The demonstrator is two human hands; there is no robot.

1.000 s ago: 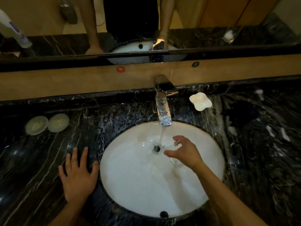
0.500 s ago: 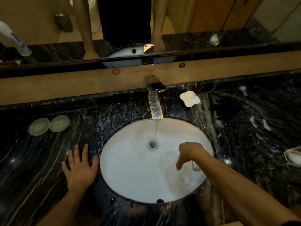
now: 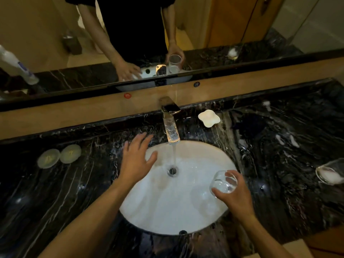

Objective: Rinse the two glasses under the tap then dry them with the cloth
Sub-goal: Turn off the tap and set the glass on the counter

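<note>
The right hand [image 3: 235,194] is gripping a glass [image 3: 223,182] over the sink's [image 3: 186,216] right edge, tilted, mouth facing up-left toward the running tap [image 3: 170,125]. The left hand [image 3: 136,161] is hovering spread wide, empty.

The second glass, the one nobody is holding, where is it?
In the head view, the second glass sits at the far right edge on the dark counter, well right of the sink.

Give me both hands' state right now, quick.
Left hand: open, fingers spread, empty, over the sink's left rim.
Right hand: closed on a glass.
</note>
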